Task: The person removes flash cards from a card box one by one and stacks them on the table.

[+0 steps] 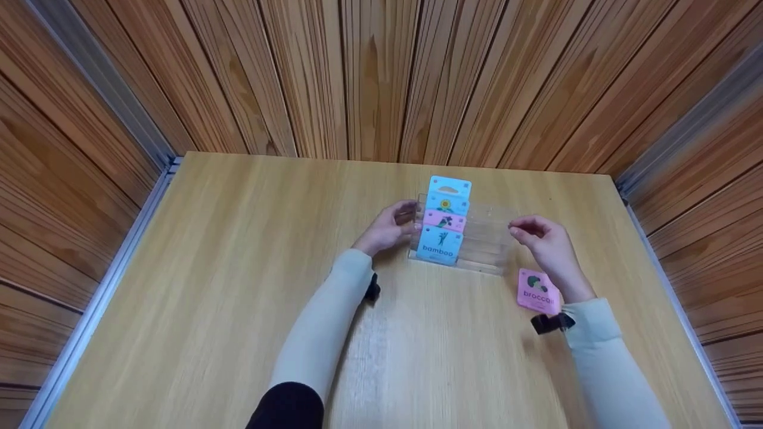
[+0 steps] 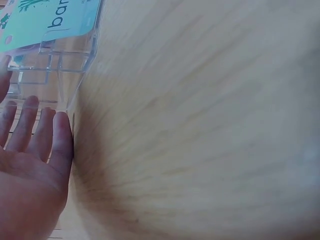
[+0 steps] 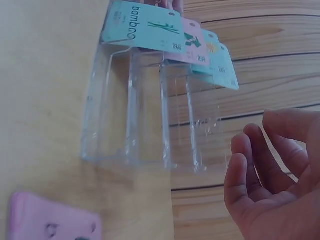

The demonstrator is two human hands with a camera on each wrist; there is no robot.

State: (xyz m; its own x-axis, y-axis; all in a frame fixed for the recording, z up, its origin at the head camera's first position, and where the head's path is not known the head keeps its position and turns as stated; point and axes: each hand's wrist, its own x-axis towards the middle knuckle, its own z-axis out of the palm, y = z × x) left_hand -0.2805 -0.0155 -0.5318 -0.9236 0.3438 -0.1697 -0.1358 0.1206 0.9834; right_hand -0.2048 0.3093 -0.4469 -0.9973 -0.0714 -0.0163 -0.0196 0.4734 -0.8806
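A clear tiered acrylic card rack stands on the table. In its left column sit a blue "bamboo" card, a pink card, a blue card with a yellow flower and another blue card at the top. My left hand is at the rack's left side, fingers nearly straight against its edge in the left wrist view. Close to the rack's right side, my right hand has loosely bent fingers and nothing between them. Below it lies a pink "broccoli" card, partly covered by the wrist.
The light wooden table meets a wood-plank wall behind the rack. Plank walls with metal edge strips rise at both sides. A black wrist camera sits on my right sleeve beside the broccoli card.
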